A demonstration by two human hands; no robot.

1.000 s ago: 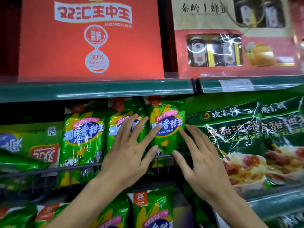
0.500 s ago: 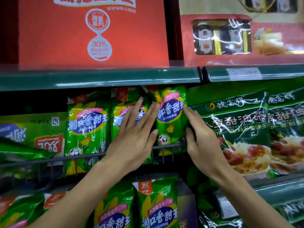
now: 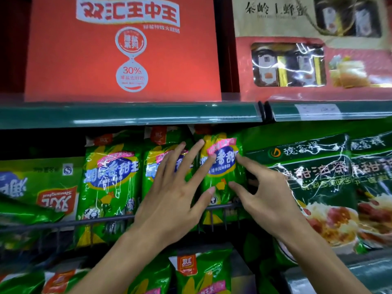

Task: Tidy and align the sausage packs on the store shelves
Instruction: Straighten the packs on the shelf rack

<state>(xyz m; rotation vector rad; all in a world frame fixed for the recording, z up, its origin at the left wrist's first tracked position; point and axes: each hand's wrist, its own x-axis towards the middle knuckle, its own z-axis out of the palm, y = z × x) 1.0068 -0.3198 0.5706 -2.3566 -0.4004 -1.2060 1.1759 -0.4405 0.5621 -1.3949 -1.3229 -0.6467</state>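
Three green sausage packs stand upright behind a wire rail [image 3: 63,224]: a left pack [image 3: 110,177], a middle pack [image 3: 158,151] and a right pack [image 3: 222,166]. My left hand [image 3: 176,194] lies flat with spread fingers over the middle pack. Its fingertips and thumb touch the right pack's left side. My right hand [image 3: 267,192] pinches the right pack's right edge, with index finger and thumb on the front and the other fingers curled into the dark gap behind. The right pack's label leans slightly.
A red box [image 3: 123,49] and a windowed gift box [image 3: 307,60] stand on the upper shelf [image 3: 127,115]. Large dark green packs [image 3: 318,177] crowd the right. Green packs [image 3: 31,187] lie sideways at the left. More sausage packs [image 3: 201,270] stand on the shelf below.
My left fingers have spread wider across the middle and right packs. My right thumb has come round onto the right pack's front. The view has tilted back up a little.
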